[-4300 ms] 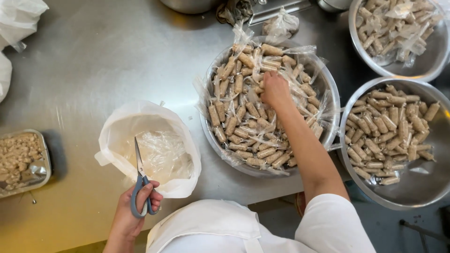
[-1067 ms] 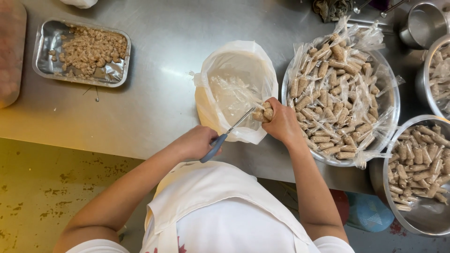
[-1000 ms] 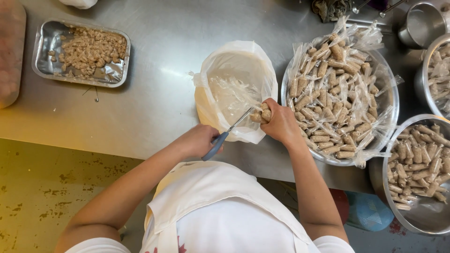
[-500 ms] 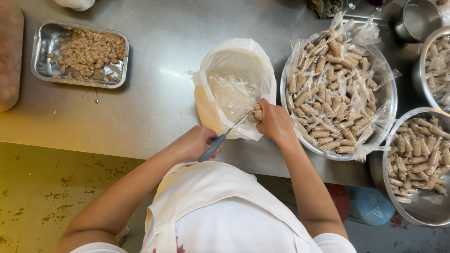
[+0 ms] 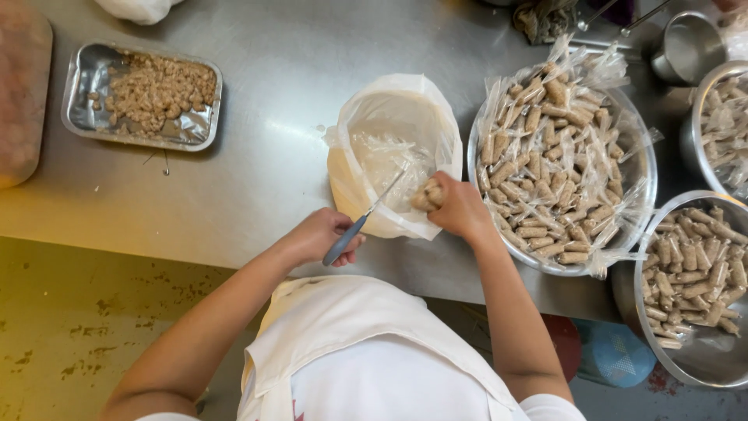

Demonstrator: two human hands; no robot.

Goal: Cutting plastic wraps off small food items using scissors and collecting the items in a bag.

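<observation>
The left hand (image 5: 321,234) is closed round the blue handle of a pair of scissors (image 5: 365,215), blades pointing up and to the right towards the other hand. The right hand (image 5: 460,209) pinches a small bunch of wrapped rolls (image 5: 427,195) at the near rim of a plastic-lined bowl (image 5: 352,160), the scissor tips just beside the bunch (whether the blades are parted or shut is too fine to tell). So the rolls in hand sit over the lined bowl's right edge, between the scissors and the big steel bowl (image 5: 633,140) to the right.

As for progress, my judgement is that the work is somewhere in the middle. The lined bowl holds what look like clear scraps of wrapper and no rolls, which suggests it catches the trimmings. The big steel bowl just to its right is heaped with rolls in clear wrappers (image 5: 557,168), so a large stock looks untouched. At the lower right a second steel bowl (image 5: 662,366) holds a fair layer of bare-looking rolls (image 5: 693,269), which I take for finished ones. A third bowl (image 5: 693,101) at the upper right edge also holds wrapped pieces, only partly in view.

Well apart on the left, a foil tray (image 5: 78,86) holds crumbled brown bits (image 5: 156,90) on the steel table (image 5: 257,70).
</observation>
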